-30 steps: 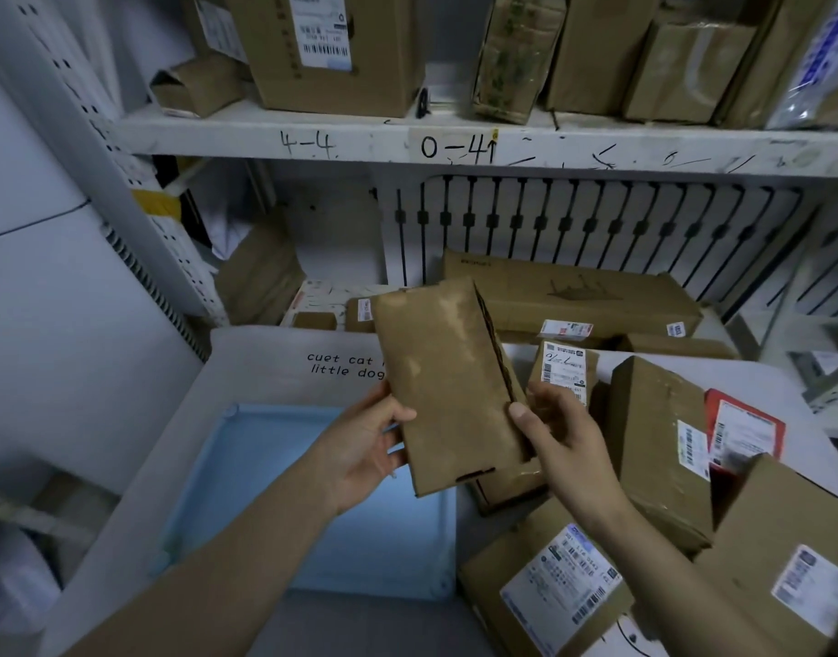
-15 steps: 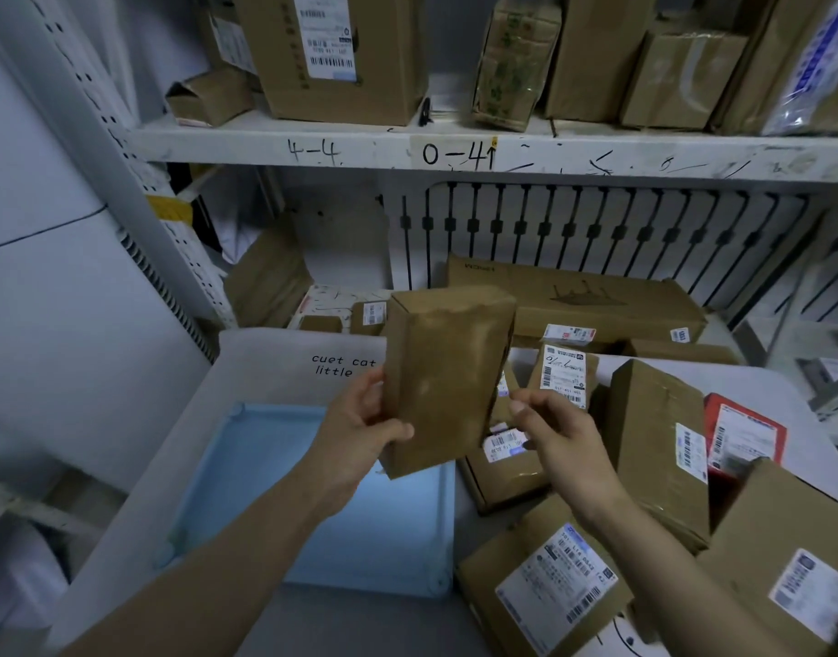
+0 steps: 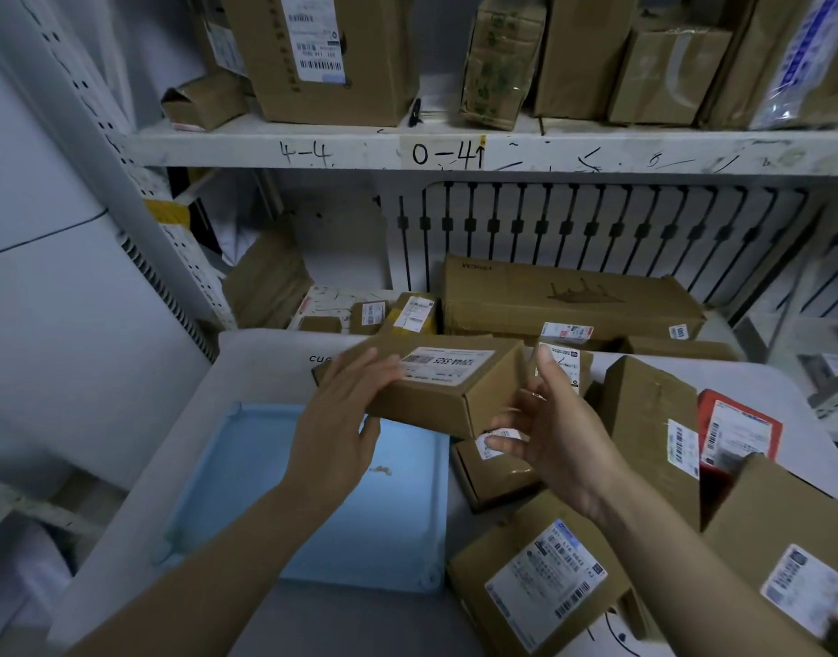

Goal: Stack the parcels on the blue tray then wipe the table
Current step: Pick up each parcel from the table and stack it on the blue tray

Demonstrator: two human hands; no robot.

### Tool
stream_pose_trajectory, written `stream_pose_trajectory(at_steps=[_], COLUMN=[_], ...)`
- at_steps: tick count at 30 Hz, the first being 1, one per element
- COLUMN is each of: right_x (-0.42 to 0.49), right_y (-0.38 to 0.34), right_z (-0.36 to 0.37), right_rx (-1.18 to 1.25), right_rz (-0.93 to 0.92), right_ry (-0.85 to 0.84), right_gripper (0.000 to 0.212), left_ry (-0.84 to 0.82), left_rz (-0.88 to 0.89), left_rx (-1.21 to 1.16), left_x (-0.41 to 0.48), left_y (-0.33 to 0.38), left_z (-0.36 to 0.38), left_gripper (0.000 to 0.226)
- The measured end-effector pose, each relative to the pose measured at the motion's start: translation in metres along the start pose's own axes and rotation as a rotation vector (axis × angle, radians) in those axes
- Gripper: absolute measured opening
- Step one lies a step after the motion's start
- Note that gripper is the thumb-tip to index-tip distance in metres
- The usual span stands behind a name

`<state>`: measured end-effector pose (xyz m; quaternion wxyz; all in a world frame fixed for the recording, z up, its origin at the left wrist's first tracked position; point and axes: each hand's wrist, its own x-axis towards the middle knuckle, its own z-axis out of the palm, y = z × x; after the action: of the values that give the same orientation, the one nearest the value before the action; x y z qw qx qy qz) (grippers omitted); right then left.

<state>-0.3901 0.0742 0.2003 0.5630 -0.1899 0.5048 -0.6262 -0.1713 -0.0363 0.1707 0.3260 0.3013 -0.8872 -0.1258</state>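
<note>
So the box [image 3: 455,395] is mid-frame, label facing up, held over the far edge of the blue tray [image 3: 313,514]. The left hand [image 3: 341,419] grips its left end, fingers on top, thumb underneath. The right hand [image 3: 559,433] is spread loose at the right end, can't tell if it's touching. More parcels [image 3: 540,580] are piled lower right on the surface [image 3: 246,367].

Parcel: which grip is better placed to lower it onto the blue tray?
Left: the left grip holds the parcel by the blue tray; the right grip is open beside it.
</note>
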Motion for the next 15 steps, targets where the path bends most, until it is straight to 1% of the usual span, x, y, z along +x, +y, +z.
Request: stream_pose_trajectory(at_steps=[1, 2, 4, 7, 9, 11, 13, 15], right_x=[0.0, 0.001, 0.001, 0.0, 0.0, 0.0, 0.0, 0.0], right_y=[0.0, 0.001, 0.002, 0.002, 0.003, 0.006, 0.01, 0.012], right_z=[-0.001, -0.002, -0.003, -0.006, -0.01, -0.015, -0.02, -0.026], right_rx=[0.01, 0.013, 0.028, 0.064, 0.021, -0.025, -0.082, -0.136], right_rz=[0.02, 0.038, 0.077, 0.118, 0.116, 0.106, 0.093, 0.079], right_ry=[-0.006, -0.007, -0.002, 0.004, 0.028, 0.056, 0.077, 0.097], right_gripper=[0.048, 0.053, 0.057, 0.052, 0.045, 0.04, 0.034, 0.034], left_ry=[0.017, 0.03, 0.047, 0.049, 0.009, -0.081, -0.163, -0.147], left_rz=[0.061, 0.114, 0.199, 0.278, 0.302, 0.263, 0.154, 0.009], left_rx=[0.07, 0.138, 0.248, 0.309, 0.328, 0.349, 0.311, 0.203], left_x=[0.002, 0.002, 0.003, -0.002, -0.008, -0.013, -0.017, -0.022], left_y=[0.001, 0.001, 0.003, 0.003, 0.002, 0.001, 0.001, 0.0], left_z=[0.0, 0.0, 0.0, 0.004, 0.008, 0.013, 0.016, 0.017], left_gripper=[0.071, 0.065, 0.05, 0.038, 0.039, 0.055, 0.071, 0.072])
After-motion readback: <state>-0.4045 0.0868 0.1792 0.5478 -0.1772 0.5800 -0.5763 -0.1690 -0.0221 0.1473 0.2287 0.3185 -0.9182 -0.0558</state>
